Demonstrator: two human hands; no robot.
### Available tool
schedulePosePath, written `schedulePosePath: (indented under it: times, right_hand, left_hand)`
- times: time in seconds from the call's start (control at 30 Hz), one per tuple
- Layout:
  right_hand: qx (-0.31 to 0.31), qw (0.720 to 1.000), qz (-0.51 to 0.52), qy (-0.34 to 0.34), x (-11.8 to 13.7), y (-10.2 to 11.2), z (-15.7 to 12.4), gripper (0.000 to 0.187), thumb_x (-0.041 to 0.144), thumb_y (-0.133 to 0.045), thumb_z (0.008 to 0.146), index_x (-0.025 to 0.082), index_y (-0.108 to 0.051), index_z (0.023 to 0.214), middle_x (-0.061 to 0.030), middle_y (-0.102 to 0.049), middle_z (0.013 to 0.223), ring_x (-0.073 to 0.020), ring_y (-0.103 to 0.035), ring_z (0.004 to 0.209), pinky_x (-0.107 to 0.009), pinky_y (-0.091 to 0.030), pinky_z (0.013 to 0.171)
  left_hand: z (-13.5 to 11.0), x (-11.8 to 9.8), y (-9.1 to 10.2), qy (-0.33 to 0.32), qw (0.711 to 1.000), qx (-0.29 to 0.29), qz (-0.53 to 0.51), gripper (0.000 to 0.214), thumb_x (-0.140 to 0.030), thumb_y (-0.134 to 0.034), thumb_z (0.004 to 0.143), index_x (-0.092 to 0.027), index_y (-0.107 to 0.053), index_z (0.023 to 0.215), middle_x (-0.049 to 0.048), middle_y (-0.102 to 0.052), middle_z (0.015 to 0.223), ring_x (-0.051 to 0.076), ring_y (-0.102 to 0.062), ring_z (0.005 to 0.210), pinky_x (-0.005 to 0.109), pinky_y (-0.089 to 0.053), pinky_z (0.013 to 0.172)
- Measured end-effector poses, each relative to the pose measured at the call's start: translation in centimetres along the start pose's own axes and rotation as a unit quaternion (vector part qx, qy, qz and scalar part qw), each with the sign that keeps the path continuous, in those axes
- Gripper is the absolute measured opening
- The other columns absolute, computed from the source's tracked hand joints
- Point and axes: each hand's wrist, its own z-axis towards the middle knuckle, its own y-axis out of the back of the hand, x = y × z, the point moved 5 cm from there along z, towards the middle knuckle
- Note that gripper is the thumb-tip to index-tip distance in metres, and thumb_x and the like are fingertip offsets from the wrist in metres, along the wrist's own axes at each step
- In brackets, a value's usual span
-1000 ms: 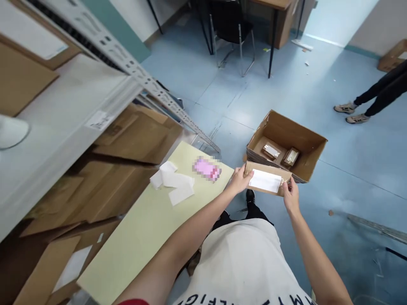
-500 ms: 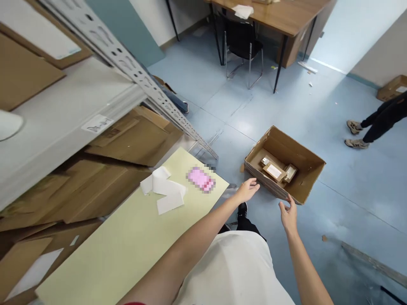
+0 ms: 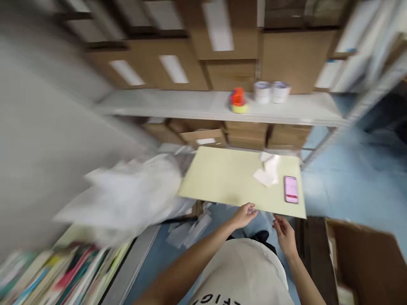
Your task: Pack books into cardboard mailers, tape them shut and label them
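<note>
My left hand (image 3: 244, 214) hovers at the near edge of a pale yellow table (image 3: 222, 178), fingers loosely apart, holding nothing. My right hand (image 3: 284, 234) hangs just below the same edge, fingers spread and empty. A pink phone (image 3: 291, 189) lies on the table's right side, and beside it sit loose white paper labels (image 3: 269, 169). An open cardboard box (image 3: 365, 258) stands at the lower right, close to my right arm.
A grey shelf (image 3: 206, 106) behind the table carries an orange and yellow tape roll (image 3: 238, 101) and two white rolls (image 3: 271, 92). Cardboard cartons fill the shelves above and below. Blurred white plastic (image 3: 133, 195) and a row of books (image 3: 47, 275) lie at the left.
The small labelled carton I held a second ago went into the floor box. My view has swung left from the floor to face the shelves. Both hands stay empty.
</note>
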Motion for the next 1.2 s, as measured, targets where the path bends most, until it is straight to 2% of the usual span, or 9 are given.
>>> schedulePosePath:
  times: [0.1,0.2,0.33,0.43,0.6,0.73,0.83,0.97,1.2]
  right_hand:
    - [0.108,0.993,-0.029,0.037,2.9,-7.3,0.4,0.05,0.063,-0.062,0.075,0.018,-0.068,0.097,-0.0085,-0.073,0.084,-0.0229,-0.07,0.072,-0.036,-0.057,0.069]
    - [0.21,0.973,-0.063,0.073,5.1,-15.1,-0.6,0.048,0.062,-0.062,0.075,0.019,-0.068,0.097,-0.0074,-0.073,0.083,-0.0225,-0.07,0.073,-0.036,-0.057,0.07]
    - [0.329,0.933,-0.098,0.108,6.8,-24.9,-3.9,0.048,0.062,-0.064,0.073,0.02,-0.069,0.095,-0.0071,-0.074,0.084,-0.0231,-0.071,0.073,-0.038,-0.058,0.071]
    - [0.409,0.897,-0.124,0.116,7.3,-30.8,-6.9,0.049,0.063,-0.067,0.069,0.02,-0.07,0.093,-0.0077,-0.074,0.081,-0.0244,-0.07,0.069,-0.039,-0.059,0.069]
    - [0.555,0.801,-0.178,0.139,7.9,-38.0,-11.0,0.045,0.06,-0.069,0.072,0.021,-0.073,0.094,-0.0075,-0.075,0.085,-0.0259,-0.071,0.073,-0.039,-0.06,0.07]
    - [0.621,0.743,-0.201,0.146,8.5,-42.8,-13.1,0.047,0.061,-0.069,0.07,0.02,-0.073,0.091,-0.0078,-0.075,0.082,-0.0257,-0.071,0.07,-0.039,-0.059,0.07]
    - [0.676,0.694,-0.207,0.133,8.4,-46.5,-14.8,0.048,0.061,-0.069,0.069,0.018,-0.073,0.091,-0.009,-0.075,0.082,-0.0252,-0.071,0.07,-0.04,-0.059,0.071]
    - [0.742,0.62,-0.224,0.12,7.9,-50.9,-17.0,0.049,0.062,-0.071,0.066,0.018,-0.072,0.088,-0.0093,-0.075,0.08,-0.0256,-0.07,0.067,-0.042,-0.059,0.069]
    - [0.801,0.533,-0.228,0.151,9.1,-56.3,-20.2,0.053,0.064,-0.068,0.07,0.017,-0.072,0.094,-0.0097,-0.074,0.083,-0.0238,-0.069,0.073,-0.039,-0.057,0.071]
  left_hand:
    - [-4.2,4.4,5.9,0.014,0.993,-0.094,-0.064,0.044,-0.038,-0.064,0.081,-0.013,-0.062,0.118,0.0146,-0.068,0.119,0.024,-0.067,0.103,0.035,-0.052,0.092]
    - [-8.8,9.4,10.4,0.028,0.975,-0.176,-0.129,0.046,-0.04,-0.062,0.082,-0.015,-0.061,0.121,0.0138,-0.067,0.12,0.024,-0.069,0.098,0.037,-0.053,0.088]
    - [-15.1,15.7,14.5,0.034,0.933,-0.295,-0.202,0.043,-0.042,-0.065,0.079,-0.018,-0.065,0.115,0.0109,-0.071,0.111,0.024,-0.069,0.09,0.039,-0.054,0.086]
    - [-19.8,20.0,16.2,0.036,0.885,-0.388,-0.256,0.043,-0.047,-0.069,0.076,-0.018,-0.067,0.109,0.0099,-0.071,0.103,0.025,-0.067,0.093,0.039,-0.053,0.089]
    - [-25.7,26.3,15.9,0.087,0.788,-0.5,-0.349,0.05,-0.054,-0.069,0.075,-0.018,-0.066,0.109,0.011,-0.07,0.107,0.027,-0.065,0.099,0.04,-0.051,0.09]
    - [-28.6,28.7,14.7,0.14,0.73,-0.534,-0.402,0.06,-0.056,-0.068,0.074,-0.013,-0.063,0.116,0.0124,-0.069,0.11,0.025,-0.066,0.093,0.039,-0.052,0.086]
    - [-31.0,29.2,14.2,0.185,0.698,-0.562,-0.403,0.061,-0.052,-0.067,0.076,-0.01,-0.061,0.12,0.0146,-0.068,0.112,0.025,-0.066,0.092,0.039,-0.052,0.085]
    - [-34.0,28.6,13.8,0.229,0.652,-0.616,-0.378,0.054,-0.048,-0.064,0.078,-0.015,-0.061,0.12,0.0131,-0.069,0.116,0.025,-0.067,0.095,0.039,-0.052,0.087]
    - [-37.8,28.2,14.5,0.234,0.566,-0.687,-0.39,0.054,-0.05,-0.065,0.077,-0.016,-0.062,0.12,0.0134,-0.069,0.117,0.024,-0.068,0.096,0.038,-0.054,0.086]
